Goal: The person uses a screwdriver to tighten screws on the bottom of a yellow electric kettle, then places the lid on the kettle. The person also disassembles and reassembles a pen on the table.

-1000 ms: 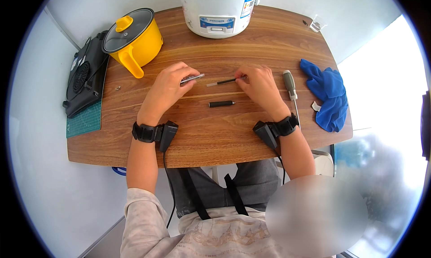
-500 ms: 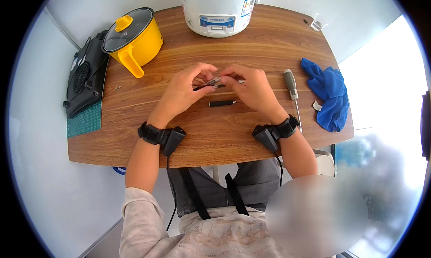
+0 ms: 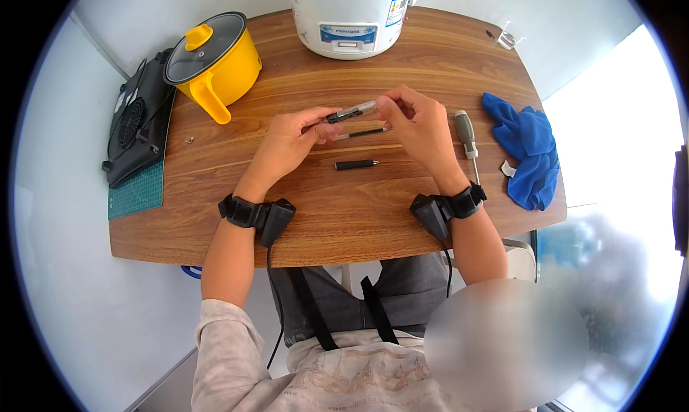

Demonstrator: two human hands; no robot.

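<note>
A pen barrel [image 3: 350,113], black toward one end and clear toward the other, is held above the table between my hands. My left hand [image 3: 298,133] is closed round its black end, thumb and fingers pinched together. At the clear end, my right hand [image 3: 416,119] has its thumb and fingers pinched on the tip; a small part between them could be hidden. Below the barrel lies a thin dark pen refill [image 3: 364,133]. Nearer to me, a short black pen section [image 3: 356,165] with a pointed tip rests on the wood.
On the right are a grey-handled screwdriver [image 3: 466,133] and a blue cloth [image 3: 527,150]. A yellow pot [image 3: 233,71] with a glass lid and a black appliance [image 3: 140,121] on a green mat [image 3: 136,192] stand left. A white rice cooker [image 3: 350,24] is at the back.
My right hand has shifted right and slightly up. The barrel, earlier mostly hidden among my fingers, now shows tilted between the hands, and the refill below is in plainer sight.
</note>
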